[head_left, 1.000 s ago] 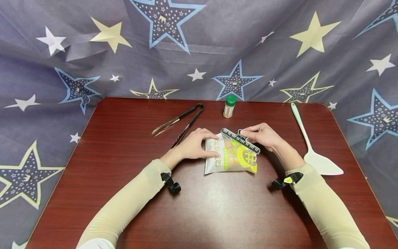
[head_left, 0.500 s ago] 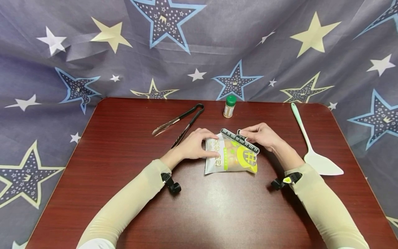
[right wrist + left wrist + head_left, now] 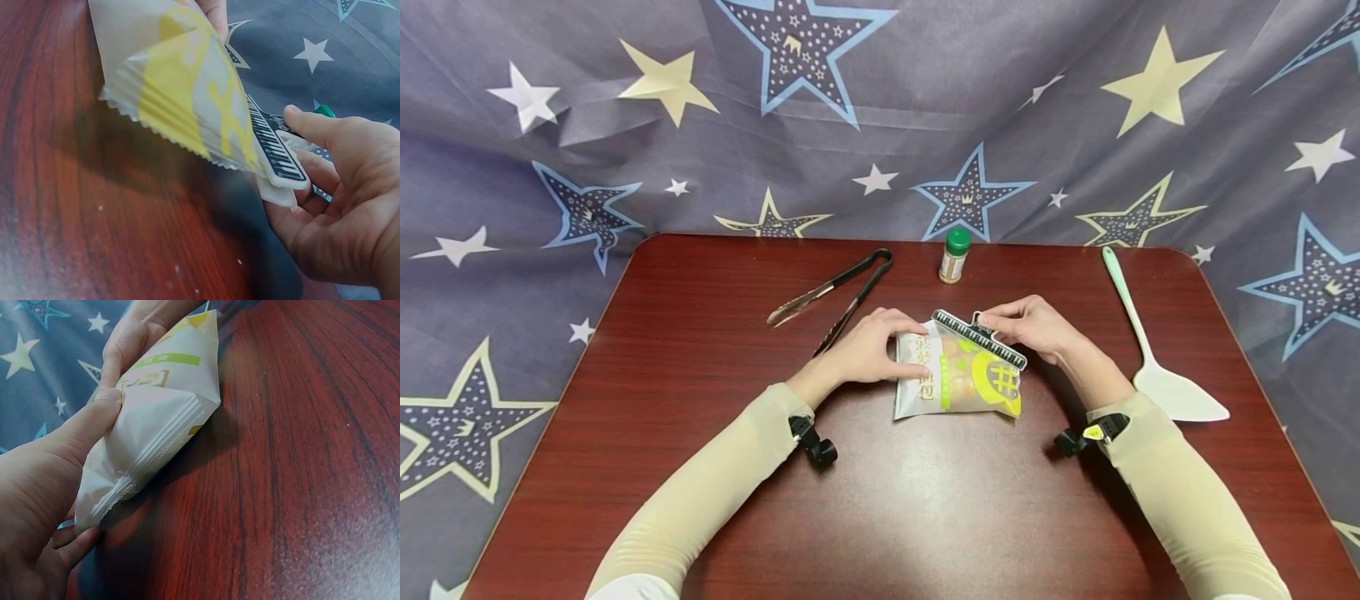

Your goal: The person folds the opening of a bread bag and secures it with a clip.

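A packet of bread (image 3: 958, 385), white at its left end and yellow-green at its right, sits on the table. My left hand (image 3: 868, 346) holds the packet's left end between thumb and fingers; the left wrist view shows the thumb (image 3: 94, 422) on the upper side. Across the packet's far right corner lies a long bag clip (image 3: 979, 340) with a piano-key pattern. Its handle is pinched by my right hand (image 3: 1036, 327). In the right wrist view the clip (image 3: 275, 147) stands against the packet's edge, beside the crimped clear end (image 3: 181, 140).
Black-handled metal tongs (image 3: 857, 292) lie spread behind my left hand. A green-capped seasoning bottle (image 3: 953, 257) stands near the far edge. To the right lies a pale spatula (image 3: 1172, 392) with a mint handle. A star-patterned cloth (image 3: 880, 125) hangs behind the table.
Almost nothing differs. Both hands, the packet and the clip keep their places, with only very slight shifts of the clip.
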`<state>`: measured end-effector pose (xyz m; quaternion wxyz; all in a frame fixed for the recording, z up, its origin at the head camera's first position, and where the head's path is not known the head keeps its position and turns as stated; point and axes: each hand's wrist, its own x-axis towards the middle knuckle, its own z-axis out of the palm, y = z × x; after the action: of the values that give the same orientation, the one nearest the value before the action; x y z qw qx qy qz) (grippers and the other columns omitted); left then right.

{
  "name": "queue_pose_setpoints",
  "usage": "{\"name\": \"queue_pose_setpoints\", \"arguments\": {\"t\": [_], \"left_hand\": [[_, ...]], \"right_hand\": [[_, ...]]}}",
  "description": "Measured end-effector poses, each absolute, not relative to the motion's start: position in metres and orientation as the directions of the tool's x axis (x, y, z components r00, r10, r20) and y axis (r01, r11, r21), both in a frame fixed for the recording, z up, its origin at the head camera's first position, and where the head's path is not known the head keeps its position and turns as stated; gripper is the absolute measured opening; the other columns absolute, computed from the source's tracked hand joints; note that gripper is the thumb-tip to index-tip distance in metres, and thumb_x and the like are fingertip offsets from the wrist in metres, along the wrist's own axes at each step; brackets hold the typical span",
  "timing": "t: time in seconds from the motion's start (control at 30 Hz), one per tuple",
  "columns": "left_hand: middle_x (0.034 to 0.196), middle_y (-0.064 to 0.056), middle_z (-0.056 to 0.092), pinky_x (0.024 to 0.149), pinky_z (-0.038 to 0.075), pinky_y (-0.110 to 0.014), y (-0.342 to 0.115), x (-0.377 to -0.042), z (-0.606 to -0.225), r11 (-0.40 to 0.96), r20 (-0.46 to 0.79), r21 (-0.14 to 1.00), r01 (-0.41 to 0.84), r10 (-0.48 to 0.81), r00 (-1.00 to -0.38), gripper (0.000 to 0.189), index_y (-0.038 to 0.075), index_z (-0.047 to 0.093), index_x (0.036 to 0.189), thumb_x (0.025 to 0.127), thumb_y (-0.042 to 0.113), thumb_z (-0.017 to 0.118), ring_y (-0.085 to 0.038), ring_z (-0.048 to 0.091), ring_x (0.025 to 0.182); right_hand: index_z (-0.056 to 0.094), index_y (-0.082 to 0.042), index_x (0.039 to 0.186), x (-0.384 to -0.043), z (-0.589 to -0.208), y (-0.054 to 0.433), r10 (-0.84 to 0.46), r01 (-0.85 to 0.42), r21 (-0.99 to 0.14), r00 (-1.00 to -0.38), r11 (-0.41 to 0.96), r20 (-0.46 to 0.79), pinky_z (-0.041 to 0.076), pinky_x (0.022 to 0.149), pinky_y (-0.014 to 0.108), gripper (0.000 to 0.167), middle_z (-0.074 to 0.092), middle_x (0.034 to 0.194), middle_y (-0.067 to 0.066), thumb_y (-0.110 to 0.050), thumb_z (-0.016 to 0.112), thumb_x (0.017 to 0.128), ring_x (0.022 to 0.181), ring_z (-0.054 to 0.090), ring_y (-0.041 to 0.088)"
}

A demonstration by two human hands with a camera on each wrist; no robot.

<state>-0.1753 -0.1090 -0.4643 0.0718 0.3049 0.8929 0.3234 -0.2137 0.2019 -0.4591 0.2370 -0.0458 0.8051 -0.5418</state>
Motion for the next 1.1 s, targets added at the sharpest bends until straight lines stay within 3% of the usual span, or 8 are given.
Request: {"name": "queue_pose_setpoints", "arguments": {"t": [0.47, 0.77, 0.93, 1.1], "left_hand": [[0.134, -0.003, 0.071, 0.112, 0.046, -0.046, -0.109, -0.175, -0.463, 0.602, 0.074, 0.621, 0.501, 0.591, -0.803, 0.062, 0.018, 0.073, 0.136, 0.084, 0.047, 0.089, -0.024, 0.059, 0.127], [0.135, -0.004, 0.070, 0.112, 0.045, -0.048, -0.109, -0.175, -0.463, 0.603, 0.071, 0.622, 0.499, 0.591, -0.803, 0.063, 0.017, 0.073, 0.137, 0.084, 0.047, 0.089, -0.025, 0.059, 0.127], [0.135, -0.003, 0.070, 0.111, 0.046, -0.047, -0.109, -0.174, -0.462, 0.608, 0.066, 0.616, 0.501, 0.594, -0.802, 0.063, 0.019, 0.072, 0.138, 0.085, 0.049, 0.088, -0.024, 0.059, 0.126], [0.135, -0.003, 0.070, 0.110, 0.046, -0.047, -0.109, -0.175, -0.462, 0.607, 0.065, 0.614, 0.505, 0.599, -0.798, 0.064, 0.018, 0.072, 0.139, 0.085, 0.048, 0.088, -0.024, 0.059, 0.126]], "right_hand": [[0.070, 0.009, 0.132, -0.216, -0.463, 0.203, -0.332, 0.188, -0.892, -0.881, 0.410, -0.338, 0.059, 0.081, 0.025, 0.046, 0.076, 0.122, 0.013, -0.025, 0.075, 0.100, 0.087, 0.071, 0.013], [0.069, 0.014, 0.128, -0.213, -0.464, 0.200, -0.336, 0.171, -0.903, -0.887, 0.393, -0.315, 0.056, 0.076, 0.020, 0.044, 0.074, 0.104, -0.002, -0.021, 0.072, 0.102, 0.082, 0.067, 0.006], [0.074, 0.007, 0.124, -0.211, -0.468, 0.201, -0.312, 0.125, -0.888, -0.907, 0.442, -0.284, 0.055, 0.070, 0.021, 0.040, 0.073, 0.091, -0.006, -0.026, 0.072, 0.102, 0.076, 0.065, 0.005], [0.076, 0.003, 0.122, -0.211, -0.472, 0.201, -0.296, 0.120, -0.877, -0.913, 0.465, -0.282, 0.056, 0.070, 0.023, 0.040, 0.074, 0.095, -0.003, -0.031, 0.071, 0.103, 0.076, 0.066, 0.007]]}}
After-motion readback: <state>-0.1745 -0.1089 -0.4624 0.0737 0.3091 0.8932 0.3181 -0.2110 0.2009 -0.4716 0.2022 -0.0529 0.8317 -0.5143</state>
